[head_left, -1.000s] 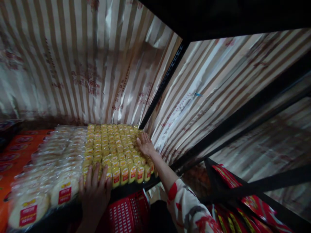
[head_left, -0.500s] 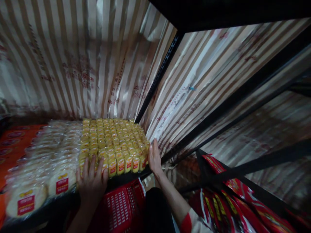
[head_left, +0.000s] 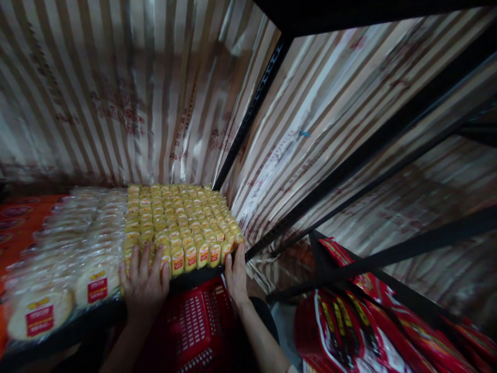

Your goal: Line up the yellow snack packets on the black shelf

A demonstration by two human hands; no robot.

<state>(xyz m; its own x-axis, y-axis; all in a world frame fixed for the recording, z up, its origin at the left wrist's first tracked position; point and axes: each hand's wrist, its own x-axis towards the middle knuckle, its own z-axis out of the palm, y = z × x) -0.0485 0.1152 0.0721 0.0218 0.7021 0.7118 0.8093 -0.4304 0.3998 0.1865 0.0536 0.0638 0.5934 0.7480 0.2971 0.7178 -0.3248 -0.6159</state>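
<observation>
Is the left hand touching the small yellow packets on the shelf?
Touching. The head view shows the left hand lying flat, fingers over the front row of small yellow packets.

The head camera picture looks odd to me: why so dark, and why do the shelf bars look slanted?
Head view: dim, with the shelf edge in shadow; glare streaks the striped foil wall; the wide lens tilts the black posts; the red packets at the right are smeared; the yellow packs and both hands stay fairly clear.

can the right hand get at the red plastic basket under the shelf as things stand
Probably yes. The right hand rests at the shelf's front edge by the yellow packets, and the red plastic basket sits directly below it with nothing visible between them.
</observation>
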